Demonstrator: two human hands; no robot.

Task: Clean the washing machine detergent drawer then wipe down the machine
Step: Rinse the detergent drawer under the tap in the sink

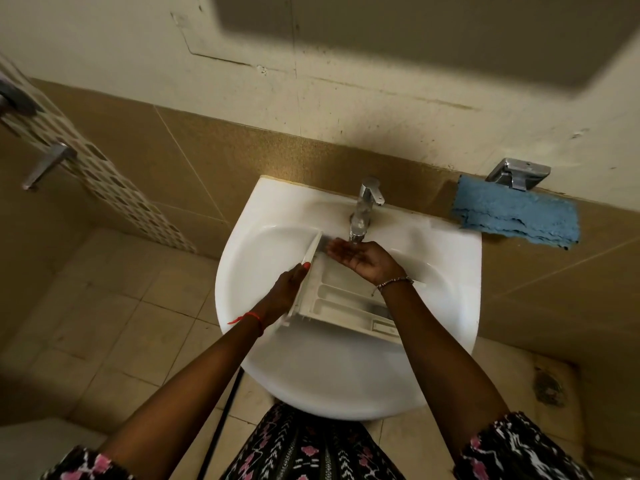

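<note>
In the middle of the frame, the drawer [343, 301] lies in the sink [329, 379], its front gripped by the left hand [282, 292]; the right hand [360, 261] lies spread, palm up, under the tap [367, 202]. I would tilt the drawer so water flushes every compartment.

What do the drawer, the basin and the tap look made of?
Drawer: likely matte white moulded plastic, judging by its thin ribbed compartments. Basin: probably glazed ceramic, smooth and glossy white. Tap: chromed metal, with a mirror-like shine.
</note>
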